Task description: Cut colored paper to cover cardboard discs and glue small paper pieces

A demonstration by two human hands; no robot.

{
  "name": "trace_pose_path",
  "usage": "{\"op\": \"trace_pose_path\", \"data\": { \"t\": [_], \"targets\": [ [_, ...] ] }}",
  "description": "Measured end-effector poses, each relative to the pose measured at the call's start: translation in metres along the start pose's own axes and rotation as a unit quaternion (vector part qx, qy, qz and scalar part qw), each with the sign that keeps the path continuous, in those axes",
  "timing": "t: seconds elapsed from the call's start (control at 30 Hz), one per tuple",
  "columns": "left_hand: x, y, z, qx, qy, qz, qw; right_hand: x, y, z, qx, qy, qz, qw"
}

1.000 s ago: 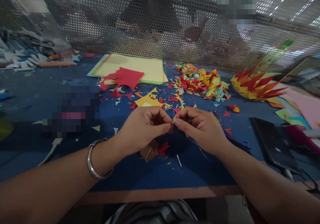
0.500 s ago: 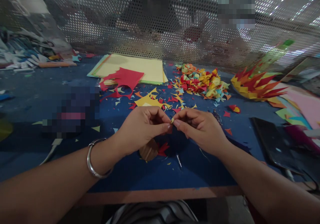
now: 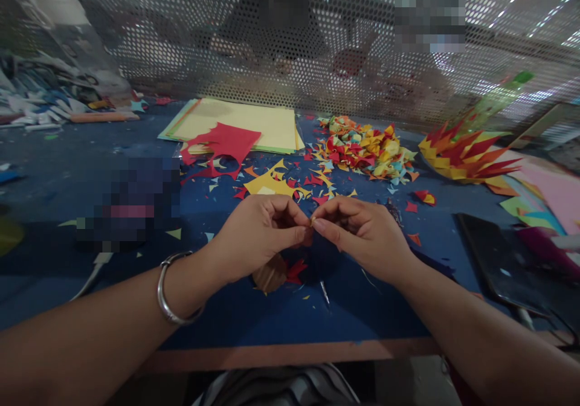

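My left hand [image 3: 267, 228] and my right hand [image 3: 360, 231] meet over the table, thumb and forefinger of each pinched on one tiny yellow piece of paper [image 3: 312, 222]. Most of that piece is hidden by the fingertips. Below my left hand lies a round brown object [image 3: 270, 275], partly covered, with a red paper scrap [image 3: 296, 271] beside it. A thin silvery pen-like tool [image 3: 325, 293] rests on the blue table under my hands. Just beyond my fingers is a cut yellow sheet [image 3: 272, 181] among small scraps.
Behind are a stack of coloured paper [image 3: 244, 119], a cut red sheet [image 3: 231, 143] and a heap of folded paper pieces [image 3: 367, 146]. Spiky red and orange paper strips [image 3: 469, 155] lie at right, near a black phone [image 3: 498, 267]. A perforated metal screen [image 3: 181, 43] stands behind.
The fingertips have shifted very slightly around the yellow piece, and less of it shows now. Everything on the table stays in place.
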State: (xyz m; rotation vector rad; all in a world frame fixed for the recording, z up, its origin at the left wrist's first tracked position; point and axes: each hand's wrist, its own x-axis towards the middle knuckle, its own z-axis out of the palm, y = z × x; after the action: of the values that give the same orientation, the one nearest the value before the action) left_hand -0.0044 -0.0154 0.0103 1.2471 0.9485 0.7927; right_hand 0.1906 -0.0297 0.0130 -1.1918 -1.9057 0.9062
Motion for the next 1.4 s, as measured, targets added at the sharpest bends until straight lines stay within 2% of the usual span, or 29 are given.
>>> {"op": "trace_pose_path", "data": {
  "t": [0.23, 0.5, 1.13, 1.4],
  "targets": [
    [-0.0001, -0.0012, -0.0016, 0.016, 0.005, 0.004, 1.0, -0.0008, -0.0001, -0.0007, 0.005, -0.001, 0.004, 1.0],
    [-0.0012, 0.0005, -0.0008, 0.024, 0.011, -0.003, 1.0, -0.0006, -0.0046, -0.0016, -0.044, 0.002, -0.016, 0.999],
    [-0.0022, 0.0039, 0.0, 0.053, 0.006, 0.003, 0.999, 0.0, -0.0027, -0.0017, -0.04, -0.003, -0.01, 0.999],
    [-0.0025, -0.0018, -0.0002, 0.04, -0.009, 0.038, 0.998, 0.0013, -0.0015, -0.0025, -0.024, 0.008, 0.008, 1.0]
  ]
}}
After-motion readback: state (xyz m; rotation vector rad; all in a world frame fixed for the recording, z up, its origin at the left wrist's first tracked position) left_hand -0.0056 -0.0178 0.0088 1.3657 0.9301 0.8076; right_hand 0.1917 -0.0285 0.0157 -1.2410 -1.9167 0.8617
